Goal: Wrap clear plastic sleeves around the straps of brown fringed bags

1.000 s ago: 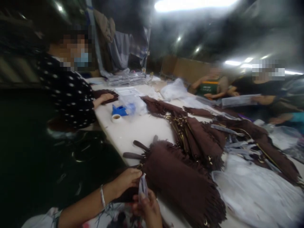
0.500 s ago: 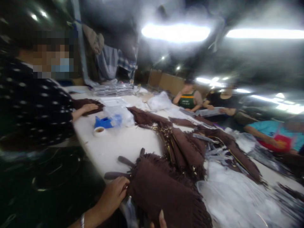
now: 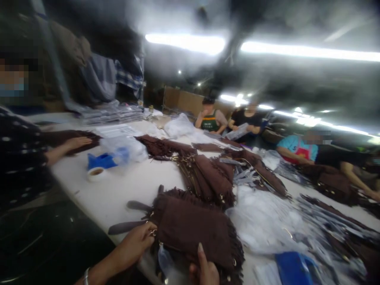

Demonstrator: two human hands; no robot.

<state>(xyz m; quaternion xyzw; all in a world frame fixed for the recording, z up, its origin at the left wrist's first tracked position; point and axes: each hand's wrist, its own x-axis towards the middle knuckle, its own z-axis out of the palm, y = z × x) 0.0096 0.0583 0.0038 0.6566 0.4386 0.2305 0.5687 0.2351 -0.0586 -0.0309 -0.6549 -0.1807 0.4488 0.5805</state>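
At near tabletop (image 3: 124, 190) edge | brown fringed bag (image 3: 190, 227) long axis L-R betw. hands | L hand (image 3: 137, 243) pinching its ring end, nearer | R hand (image 3: 204, 267) thumb pressing bag's near edge, rest hidden

Brown fringed bag (image 3: 190, 225) flat at table edge (image 3: 118, 198)

Fringed bag (image 3: 190, 227) lies on the surface (image 3: 130, 186) at the near edge, left hand (image 3: 138, 244) at its left end, right hand (image 3: 204, 269) at its near side. Behind it, a pile of more bags (image 3: 208, 176). Right of both, plastic sleeves (image 3: 264, 221). Far left on the surface: tape roll (image 3: 95, 173), tape dispenser (image 3: 102, 160) just behind it.
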